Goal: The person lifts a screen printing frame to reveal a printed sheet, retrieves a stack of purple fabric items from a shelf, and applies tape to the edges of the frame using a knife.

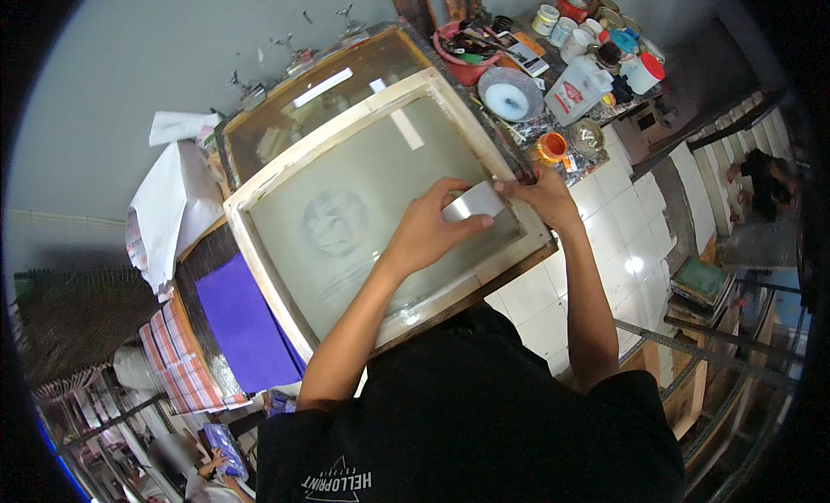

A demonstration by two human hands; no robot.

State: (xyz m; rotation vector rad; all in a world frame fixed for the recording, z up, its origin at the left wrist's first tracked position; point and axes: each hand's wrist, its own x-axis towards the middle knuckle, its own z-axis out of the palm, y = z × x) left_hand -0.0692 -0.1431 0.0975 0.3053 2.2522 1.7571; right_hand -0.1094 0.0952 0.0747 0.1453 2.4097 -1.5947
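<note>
A screen-printing frame of pale wood lies tilted in front of me, its mesh greenish grey with a faint round design. Over the mesh's right part, my left hand grips a wide roll of whitish tape between thumb and fingers. My right hand is at the frame's right edge, its thumb pointing to the roll and its fingers curled. Whatever those fingers pinch is hidden. A pale strip shows on the upper part of the mesh.
Behind stands a brown-topped printing table with metal clamps. Paint pots, a plastic jug, a bowl and an orange jar crowd the right bench. Purple sheets lie left. Other people are at lower left and far right.
</note>
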